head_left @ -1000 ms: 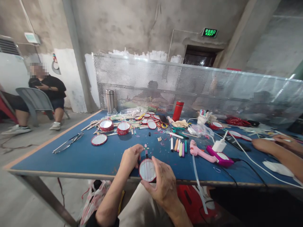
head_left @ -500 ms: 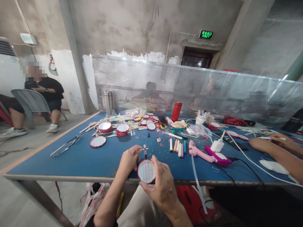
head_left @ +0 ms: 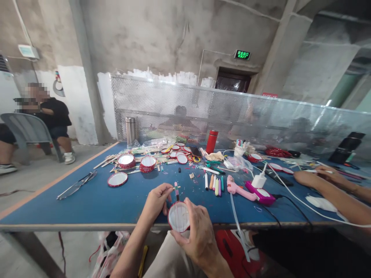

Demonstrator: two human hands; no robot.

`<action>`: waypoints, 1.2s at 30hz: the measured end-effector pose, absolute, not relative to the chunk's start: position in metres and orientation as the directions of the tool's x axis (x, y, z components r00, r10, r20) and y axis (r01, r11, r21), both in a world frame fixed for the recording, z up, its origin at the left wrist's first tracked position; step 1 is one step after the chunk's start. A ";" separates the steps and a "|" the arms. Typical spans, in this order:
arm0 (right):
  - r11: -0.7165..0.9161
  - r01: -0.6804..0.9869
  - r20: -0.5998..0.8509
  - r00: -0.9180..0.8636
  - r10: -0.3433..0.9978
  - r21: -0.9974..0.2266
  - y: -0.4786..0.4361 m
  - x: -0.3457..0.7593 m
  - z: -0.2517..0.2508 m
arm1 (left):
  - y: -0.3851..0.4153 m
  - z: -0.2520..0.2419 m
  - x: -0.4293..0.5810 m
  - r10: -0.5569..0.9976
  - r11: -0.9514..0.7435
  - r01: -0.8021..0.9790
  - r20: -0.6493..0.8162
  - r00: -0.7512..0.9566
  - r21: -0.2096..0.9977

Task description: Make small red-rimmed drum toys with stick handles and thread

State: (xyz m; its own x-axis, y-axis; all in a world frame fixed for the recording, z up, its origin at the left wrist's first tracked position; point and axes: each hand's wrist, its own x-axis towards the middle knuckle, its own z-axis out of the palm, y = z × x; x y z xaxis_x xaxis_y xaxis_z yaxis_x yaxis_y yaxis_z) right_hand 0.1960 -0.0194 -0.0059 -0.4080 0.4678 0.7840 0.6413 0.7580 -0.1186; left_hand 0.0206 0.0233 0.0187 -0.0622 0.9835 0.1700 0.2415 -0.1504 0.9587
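Note:
Held just over the table's front edge is a small toy banjo (head_left: 179,217), with a round white face, a red rim, thin strings and a short pink and dark stick neck. My right hand (head_left: 199,231) is closed around the right side of its round body, thumb below and fingers along the rim. At the neck, my left hand (head_left: 159,199) pinches the left end of a thin crosswise peg (head_left: 177,187). Whether a string is also between those fingertips is too small to tell.
On the blue table (head_left: 95,208) lie scissors (head_left: 77,185), a round red-rimmed piece (head_left: 117,179), several markers (head_left: 214,183), a pink glue gun (head_left: 240,188) and a purple power strip (head_left: 261,193). Red flask (head_left: 212,141) and steel flask (head_left: 130,130) stand behind. Another person's hands (head_left: 315,178) work at right.
The camera view has turned slightly right and up, so the table sits a little lower and leftward. Both hands keep their hold on the toy banjo, nearly unmoved.

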 end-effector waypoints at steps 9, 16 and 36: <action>0.758 0.645 0.783 -0.422 0.458 -0.095 -0.020 0.195 -0.008 | 0.022 0.019 0.020 0.981 -0.173 0.190 0.185 -0.050 0.966; 0.767 0.634 0.786 -0.422 0.451 -0.099 -0.020 0.195 -0.009 | 0.024 0.017 0.020 0.982 -0.168 0.189 0.181 -0.053 0.968; 0.758 0.636 0.812 -0.362 0.458 -0.144 -0.017 0.196 -0.014 | 0.024 0.018 0.020 0.988 -0.144 0.215 0.154 -0.032 0.966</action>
State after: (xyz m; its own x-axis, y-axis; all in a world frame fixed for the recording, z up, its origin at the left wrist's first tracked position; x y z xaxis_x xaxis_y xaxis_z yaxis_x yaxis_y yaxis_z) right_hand 0.1963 -0.0168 -0.0144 -0.3620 0.4579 0.8119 0.6358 0.7583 -0.1442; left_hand 0.0200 0.0240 0.0184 -0.0317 0.9875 0.1542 0.2147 -0.1440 0.9660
